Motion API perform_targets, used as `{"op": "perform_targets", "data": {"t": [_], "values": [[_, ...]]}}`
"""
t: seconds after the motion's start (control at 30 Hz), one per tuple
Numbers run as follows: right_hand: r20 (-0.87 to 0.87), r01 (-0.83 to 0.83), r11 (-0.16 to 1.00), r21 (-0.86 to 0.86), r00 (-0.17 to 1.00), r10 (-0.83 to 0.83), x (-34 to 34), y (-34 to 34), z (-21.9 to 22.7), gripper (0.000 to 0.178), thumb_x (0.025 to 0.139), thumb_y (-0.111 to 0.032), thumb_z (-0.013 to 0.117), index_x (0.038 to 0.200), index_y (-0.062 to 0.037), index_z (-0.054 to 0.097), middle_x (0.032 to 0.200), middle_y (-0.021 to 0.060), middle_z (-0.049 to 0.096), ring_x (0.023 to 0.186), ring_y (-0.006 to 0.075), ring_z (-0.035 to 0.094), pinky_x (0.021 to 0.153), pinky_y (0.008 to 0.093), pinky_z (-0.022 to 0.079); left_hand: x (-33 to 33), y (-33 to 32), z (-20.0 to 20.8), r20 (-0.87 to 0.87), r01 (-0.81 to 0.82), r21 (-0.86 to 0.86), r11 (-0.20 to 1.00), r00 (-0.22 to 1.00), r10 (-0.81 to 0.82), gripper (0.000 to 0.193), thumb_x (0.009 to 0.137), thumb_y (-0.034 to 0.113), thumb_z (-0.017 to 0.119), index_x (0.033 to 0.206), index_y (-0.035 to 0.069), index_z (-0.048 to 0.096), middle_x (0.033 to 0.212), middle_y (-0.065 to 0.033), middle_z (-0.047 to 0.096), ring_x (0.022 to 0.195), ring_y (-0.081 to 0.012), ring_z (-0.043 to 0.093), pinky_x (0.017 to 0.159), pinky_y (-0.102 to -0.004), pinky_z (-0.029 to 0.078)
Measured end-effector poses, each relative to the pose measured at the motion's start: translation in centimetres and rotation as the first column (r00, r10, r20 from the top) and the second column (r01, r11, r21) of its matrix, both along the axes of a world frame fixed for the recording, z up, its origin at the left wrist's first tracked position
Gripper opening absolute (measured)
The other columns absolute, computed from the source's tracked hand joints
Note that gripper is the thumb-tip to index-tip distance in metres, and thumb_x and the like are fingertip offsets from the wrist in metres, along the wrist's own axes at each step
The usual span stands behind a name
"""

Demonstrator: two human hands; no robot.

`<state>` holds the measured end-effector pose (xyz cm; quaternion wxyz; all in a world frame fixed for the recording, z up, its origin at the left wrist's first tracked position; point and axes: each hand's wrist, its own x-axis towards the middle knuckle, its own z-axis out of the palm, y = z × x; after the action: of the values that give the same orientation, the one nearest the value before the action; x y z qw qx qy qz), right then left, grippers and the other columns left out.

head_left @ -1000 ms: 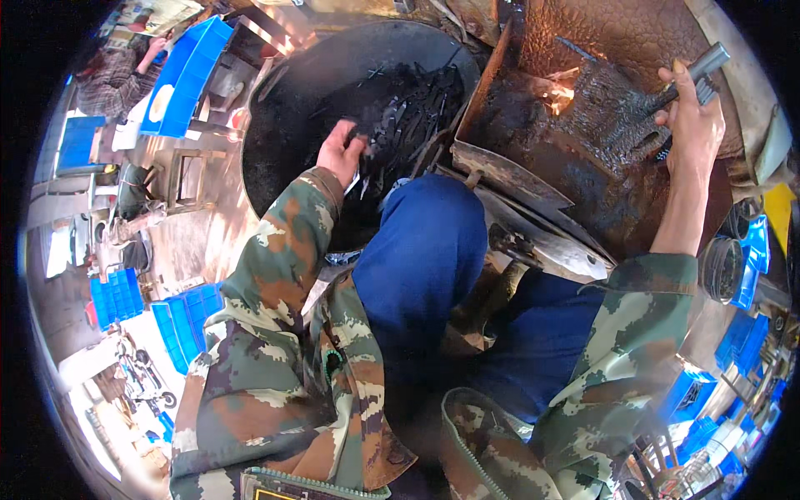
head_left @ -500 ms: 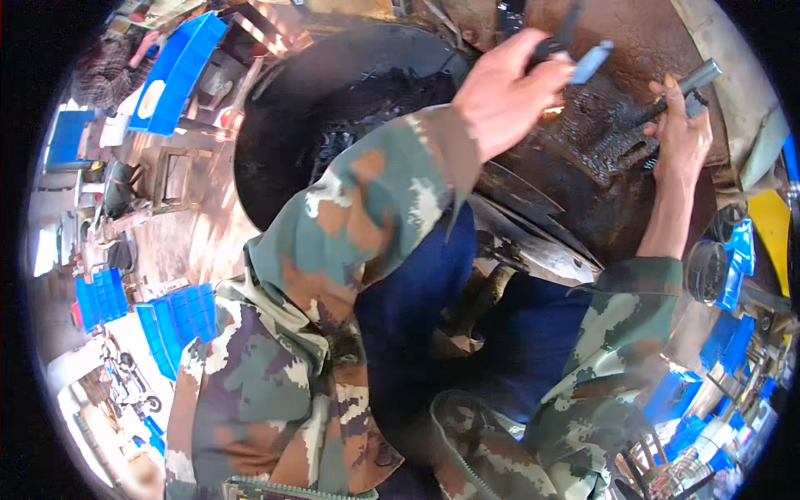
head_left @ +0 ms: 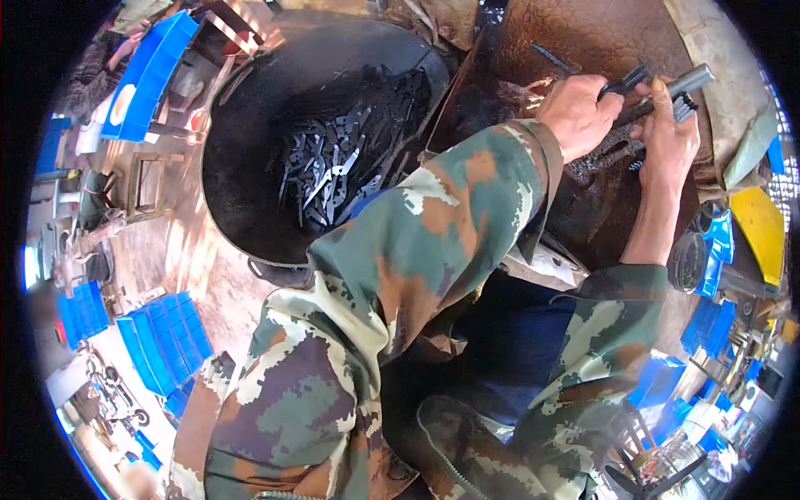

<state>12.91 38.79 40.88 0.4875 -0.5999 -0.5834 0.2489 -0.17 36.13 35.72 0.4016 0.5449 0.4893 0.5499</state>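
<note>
My left hand [head_left: 579, 112] is closed on a short dark metal piece [head_left: 625, 79], whose exact kind I cannot make out. Its tip is close to the fingers of my right hand [head_left: 673, 137]. That hand is closed around a grey metal rod [head_left: 693, 79], bright at its outer end and dark further in. Against its fingers sits a bundle of thin dark strips [head_left: 684, 107]; how they are held is hidden. Both hands are over a brown, oily work surface [head_left: 600, 37]. To their left, a big black round basin [head_left: 242, 192] contains many flat metal pieces [head_left: 337, 171].
Another thin dark strip [head_left: 552, 58] lies on the work surface. A yellow panel [head_left: 758, 237] and blue bins [head_left: 715, 250] are at right. On the left are more blue crates [head_left: 164, 342], a wooden stool [head_left: 152, 187], and a long blue tray [head_left: 150, 79] near another person [head_left: 87, 75].
My left hand has moved right and down from above the work surface to beside my right hand. The pale flat piece seen at its fingers no longer shows. My right hand stays on the rod.
</note>
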Motion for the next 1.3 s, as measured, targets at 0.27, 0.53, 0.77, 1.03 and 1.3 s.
{"op": "perform_targets", "data": {"t": [0.27,0.53,0.77,1.03,1.3], "values": [[-0.057,0.009,0.999,0.038,0.998,-0.006,0.3,0.8,-1.3,0.028,0.092,-0.025,0.067,0.098,0.0021,0.064,0.063,0.0027,0.054,0.050,0.0123,0.054,0.043,0.0271,0.048,-0.7,-1.5,0.8,-0.022,0.054,-0.111,0.992,0.998,-0.057,0.031,0.086,0.027,0.062,0.085,-0.004,0.067,0.065,-0.0156,0.060,0.059,-0.0214,0.055,0.058,-0.0388,0.045],[-0.207,-0.058,0.994,-0.097,0.978,0.037,0.3,-4.1,-0.6,0.019,0.090,-0.020,0.069,0.096,-0.0020,0.067,0.065,-0.0013,0.055,0.047,0.0057,0.044,0.043,0.0256,0.048,-1.8,-3.4,1.3,-0.102,-0.065,-0.065,0.996,0.993,0.058,0.032,0.079,0.034,0.061,0.097,0.009,0.073,0.088,-0.0201,0.069,0.090,-0.0379,0.067,0.082,-0.0448,0.052],[-0.176,-0.378,0.873,-0.307,0.925,0.338,1.4,-12.6,0.7,0.023,0.085,-0.011,0.074,0.106,-0.0044,0.069,0.086,0.0022,0.065,0.059,0.0050,0.053,0.046,0.0207,0.046,-4.9,-1.8,-0.4,-0.286,0.038,0.026,0.999,0.958,-0.029,0.037,0.082,0.041,0.059,0.091,0.007,0.073,0.083,-0.0192,0.069,0.083,-0.0363,0.067,0.077,-0.0436,0.052],[0.484,-0.631,0.745,-0.219,0.592,0.644,2.6,-19.0,-3.8,0.035,0.069,0.002,0.069,0.103,-0.0045,0.066,0.118,0.0151,0.065,0.108,0.0339,0.063,0.095,0.0388,0.050,-5.3,-1.4,-2.7,-0.616,0.094,-0.025,0.995,0.783,-0.089,0.027,0.086,0.037,0.062,0.097,0.015,0.072,0.093,-0.0182,0.068,0.090,-0.0397,0.065,0.079,-0.0478,0.051],[-0.042,-0.410,0.758,-0.507,0.890,0.453,3.4,-16.9,-1.0,0.022,0.082,-0.003,0.062,0.104,-0.0014,0.066,0.098,0.0104,0.069,0.078,0.0167,0.065,0.072,0.0301,0.054,-5.9,-1.5,-4.3,-0.671,0.273,-0.172,0.947,0.671,-0.315,0.028,0.086,0.025,0.064,0.102,0.003,0.070,0.082,-0.0245,0.065,0.081,-0.0405,0.065,0.073,-0.0457,0.050]]}}
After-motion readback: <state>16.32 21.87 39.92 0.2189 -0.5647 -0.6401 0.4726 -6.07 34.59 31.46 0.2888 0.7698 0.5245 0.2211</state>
